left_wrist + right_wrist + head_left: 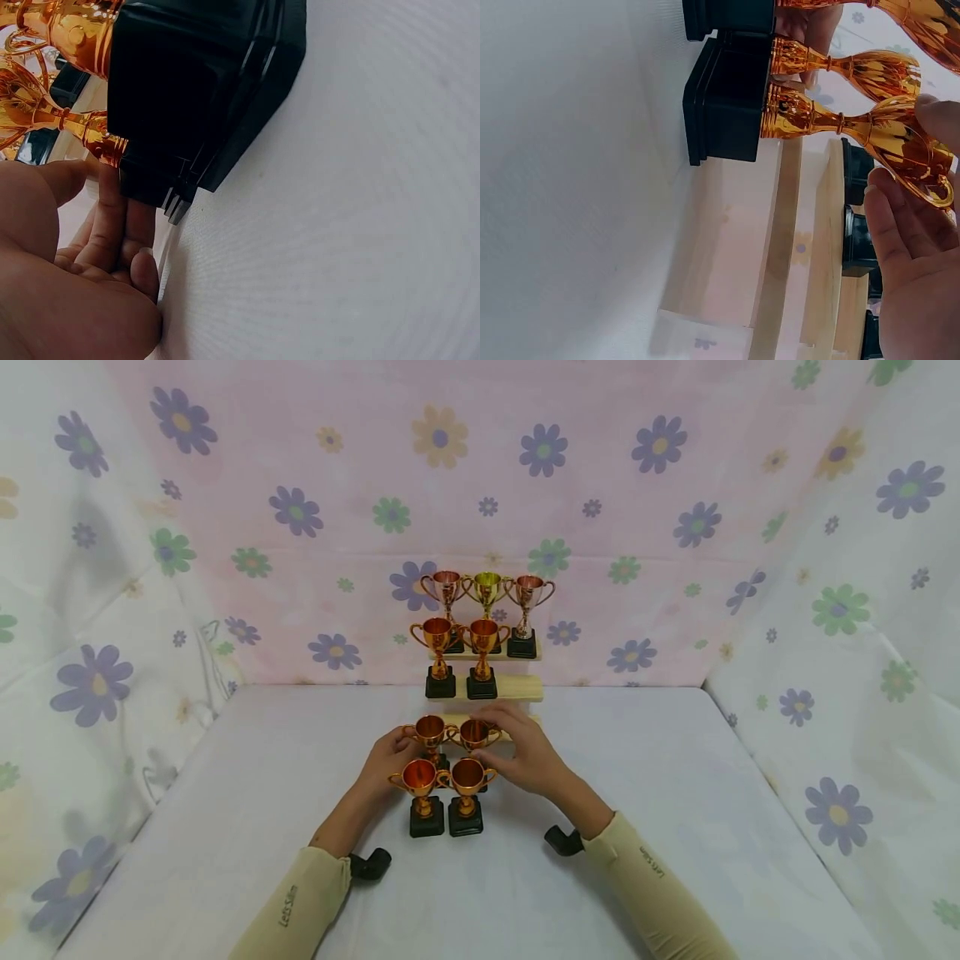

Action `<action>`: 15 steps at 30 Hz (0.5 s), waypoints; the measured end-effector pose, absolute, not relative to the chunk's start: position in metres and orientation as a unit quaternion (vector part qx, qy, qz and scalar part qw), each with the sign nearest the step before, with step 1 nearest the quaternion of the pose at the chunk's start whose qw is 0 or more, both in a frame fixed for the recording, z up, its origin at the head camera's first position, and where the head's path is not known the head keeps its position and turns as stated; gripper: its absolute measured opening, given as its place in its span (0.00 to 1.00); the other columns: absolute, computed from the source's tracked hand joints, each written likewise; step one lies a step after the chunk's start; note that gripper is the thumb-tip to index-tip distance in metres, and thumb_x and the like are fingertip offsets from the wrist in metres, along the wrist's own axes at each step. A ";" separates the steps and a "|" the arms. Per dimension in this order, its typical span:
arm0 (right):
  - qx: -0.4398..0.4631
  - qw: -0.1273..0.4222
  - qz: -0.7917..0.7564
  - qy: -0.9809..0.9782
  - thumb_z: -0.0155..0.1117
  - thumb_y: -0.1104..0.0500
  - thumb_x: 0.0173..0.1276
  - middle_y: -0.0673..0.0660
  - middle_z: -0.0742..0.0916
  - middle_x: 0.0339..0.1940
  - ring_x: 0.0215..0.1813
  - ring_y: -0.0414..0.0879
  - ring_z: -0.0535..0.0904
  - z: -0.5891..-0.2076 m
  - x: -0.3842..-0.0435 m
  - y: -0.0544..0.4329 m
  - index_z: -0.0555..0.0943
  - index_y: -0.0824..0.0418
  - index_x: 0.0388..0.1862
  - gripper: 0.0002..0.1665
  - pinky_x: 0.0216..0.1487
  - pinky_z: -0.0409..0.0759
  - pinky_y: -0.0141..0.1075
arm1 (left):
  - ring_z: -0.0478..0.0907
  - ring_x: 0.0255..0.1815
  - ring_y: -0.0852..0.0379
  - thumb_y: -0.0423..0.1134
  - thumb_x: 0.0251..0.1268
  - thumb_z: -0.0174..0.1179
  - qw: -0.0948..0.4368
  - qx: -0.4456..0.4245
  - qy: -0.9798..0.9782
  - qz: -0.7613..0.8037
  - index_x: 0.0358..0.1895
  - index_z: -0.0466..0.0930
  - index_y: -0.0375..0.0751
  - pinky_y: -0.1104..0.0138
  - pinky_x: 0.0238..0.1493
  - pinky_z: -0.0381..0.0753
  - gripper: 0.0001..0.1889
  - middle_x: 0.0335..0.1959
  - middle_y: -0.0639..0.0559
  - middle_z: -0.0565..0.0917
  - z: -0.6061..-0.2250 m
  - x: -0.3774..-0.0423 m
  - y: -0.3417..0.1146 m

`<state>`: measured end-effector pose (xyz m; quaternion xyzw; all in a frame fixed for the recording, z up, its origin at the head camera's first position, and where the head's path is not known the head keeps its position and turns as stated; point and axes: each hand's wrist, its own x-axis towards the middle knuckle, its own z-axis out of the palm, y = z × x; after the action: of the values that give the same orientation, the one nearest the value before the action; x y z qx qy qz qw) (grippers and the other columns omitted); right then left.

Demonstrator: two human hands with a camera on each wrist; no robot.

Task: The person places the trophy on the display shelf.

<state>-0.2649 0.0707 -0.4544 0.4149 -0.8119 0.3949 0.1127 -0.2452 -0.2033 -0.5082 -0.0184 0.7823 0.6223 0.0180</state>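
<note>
Two orange-gold trophy cups on black bases, a rear left trophy (pixel 430 732) and a rear right trophy (pixel 474 733), stand side by side at the foot of a wooden stepped rack. My left hand (pixel 390 765) holds the rear left trophy low, thumb and fingers around its stem and base (pixel 146 174). With thumb and fingers on either side of the cup, my right hand (pixel 529 753) grips the rear right trophy. Closer to me, a front left trophy (pixel 419 777) and a front right trophy (pixel 467 777) stand upright on the table, partly covering the rear pair's bases.
Two orange-gold trophies (pixel 482 639) stand at the left of the rack's middle step (pixel 523 687). The top step carries three more, a yellow-gold trophy (pixel 487 585) between two pinkish ones (pixel 528 593). White cloth (pixel 660 777) covers the table; flowered fabric hangs behind.
</note>
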 end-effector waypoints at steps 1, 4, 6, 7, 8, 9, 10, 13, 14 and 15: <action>0.413 0.111 0.395 -0.813 0.79 0.58 0.68 0.54 0.81 0.68 0.69 0.46 0.77 -0.455 -0.265 0.071 0.79 0.55 0.70 0.33 0.70 0.78 0.47 | 0.82 0.44 0.55 0.42 0.83 0.56 0.019 -0.019 0.780 0.625 0.57 0.77 0.36 0.68 0.46 0.81 0.13 0.47 0.43 0.89 -0.508 -0.245 -0.203; 0.409 0.108 0.396 -0.815 0.79 0.58 0.69 0.54 0.81 0.68 0.70 0.45 0.76 -0.455 -0.264 0.070 0.79 0.55 0.71 0.33 0.70 0.77 0.46 | 0.82 0.42 0.55 0.41 0.82 0.56 0.020 -0.023 0.777 0.629 0.56 0.76 0.36 0.69 0.44 0.80 0.12 0.46 0.44 0.89 -0.508 -0.245 -0.203; 0.407 0.108 0.395 -0.816 0.78 0.58 0.69 0.54 0.81 0.68 0.70 0.45 0.76 -0.455 -0.264 0.070 0.79 0.55 0.71 0.33 0.70 0.77 0.46 | 0.82 0.42 0.56 0.41 0.83 0.56 0.022 -0.025 0.777 0.629 0.57 0.76 0.35 0.69 0.44 0.81 0.12 0.47 0.43 0.89 -0.508 -0.245 -0.203; 0.407 0.109 0.395 -0.816 0.78 0.58 0.69 0.54 0.81 0.68 0.70 0.45 0.76 -0.455 -0.264 0.070 0.79 0.55 0.71 0.33 0.70 0.77 0.46 | 0.83 0.43 0.57 0.41 0.83 0.55 0.022 -0.027 0.776 0.629 0.57 0.76 0.35 0.70 0.45 0.81 0.13 0.48 0.43 0.89 -0.508 -0.245 -0.203; 0.407 0.109 0.395 -0.816 0.78 0.58 0.69 0.54 0.81 0.68 0.70 0.45 0.76 -0.454 -0.263 0.070 0.78 0.55 0.71 0.33 0.71 0.77 0.46 | 0.83 0.43 0.57 0.40 0.83 0.55 0.023 -0.027 0.777 0.628 0.58 0.75 0.35 0.71 0.45 0.81 0.13 0.49 0.42 0.89 -0.508 -0.245 -0.204; 0.407 0.110 0.395 -0.816 0.78 0.58 0.69 0.54 0.81 0.69 0.70 0.45 0.76 -0.454 -0.263 0.070 0.78 0.55 0.72 0.33 0.70 0.77 0.46 | 0.84 0.44 0.57 0.40 0.83 0.55 0.024 -0.028 0.776 0.629 0.58 0.76 0.35 0.71 0.46 0.81 0.13 0.50 0.41 0.89 -0.508 -0.245 -0.203; 0.407 0.110 0.394 -0.817 0.78 0.58 0.69 0.54 0.81 0.69 0.70 0.45 0.76 -0.454 -0.263 0.070 0.78 0.56 0.72 0.33 0.70 0.77 0.47 | 0.84 0.45 0.57 0.40 0.83 0.54 0.025 -0.027 0.777 0.629 0.58 0.75 0.34 0.71 0.46 0.81 0.13 0.51 0.40 0.89 -0.508 -0.245 -0.203; 0.406 0.115 0.392 -0.818 0.78 0.57 0.70 0.54 0.81 0.69 0.70 0.46 0.76 -0.453 -0.263 0.071 0.78 0.56 0.72 0.33 0.70 0.78 0.47 | 0.85 0.46 0.57 0.39 0.84 0.54 0.025 -0.023 0.778 0.628 0.59 0.75 0.33 0.72 0.47 0.81 0.13 0.53 0.38 0.89 -0.508 -0.245 -0.203; 0.404 0.116 0.391 -0.819 0.77 0.57 0.70 0.53 0.81 0.69 0.70 0.46 0.76 -0.453 -0.262 0.071 0.78 0.56 0.72 0.33 0.69 0.78 0.47 | 0.85 0.46 0.57 0.39 0.84 0.54 0.024 -0.021 0.778 0.627 0.59 0.75 0.33 0.72 0.47 0.81 0.13 0.53 0.38 0.89 -0.508 -0.245 -0.203; 0.403 0.117 0.390 -0.819 0.77 0.56 0.70 0.53 0.81 0.69 0.70 0.45 0.76 -0.452 -0.262 0.072 0.78 0.56 0.72 0.32 0.69 0.78 0.46 | 0.85 0.45 0.57 0.38 0.84 0.53 0.023 -0.020 0.778 0.627 0.58 0.75 0.33 0.72 0.46 0.81 0.13 0.52 0.38 0.89 -0.508 -0.246 -0.203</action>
<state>-0.2623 0.0718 -0.4523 0.4033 -0.8194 0.3903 0.1167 -0.2456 -0.2032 -0.5075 -0.0200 0.7782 0.6273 0.0234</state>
